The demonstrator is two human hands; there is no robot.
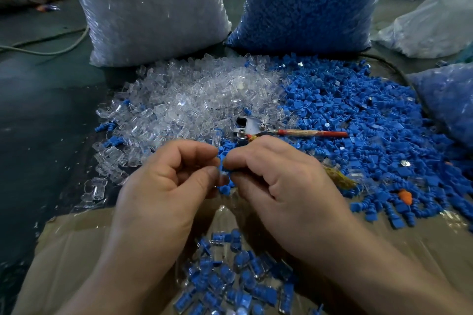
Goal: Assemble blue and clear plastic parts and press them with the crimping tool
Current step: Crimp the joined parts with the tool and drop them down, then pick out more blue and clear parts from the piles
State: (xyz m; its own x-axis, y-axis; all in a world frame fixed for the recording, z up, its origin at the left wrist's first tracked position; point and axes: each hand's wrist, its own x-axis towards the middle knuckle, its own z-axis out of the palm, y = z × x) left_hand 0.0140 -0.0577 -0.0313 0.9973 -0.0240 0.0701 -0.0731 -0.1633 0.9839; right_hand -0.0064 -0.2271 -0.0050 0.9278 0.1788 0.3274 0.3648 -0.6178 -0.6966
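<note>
Blue part (222, 165) was pinched between my left hand (163, 186) and right hand (279, 181), fingers curled onto it (bit blurry right there), crimping tool (266, 130) lying just past the grip.

Fingers (194, 153) hide most of the blue part (222, 166), the right hand (279, 174) covers 1 handle of the tool (258, 129), and the top edge cuts the clear bag (153, 7) and blue bag (307, 2).

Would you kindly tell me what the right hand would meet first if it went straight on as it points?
Most likely the fingers of the left hand, just across the blue part both hands pinch; depth is hard to judge.
</note>
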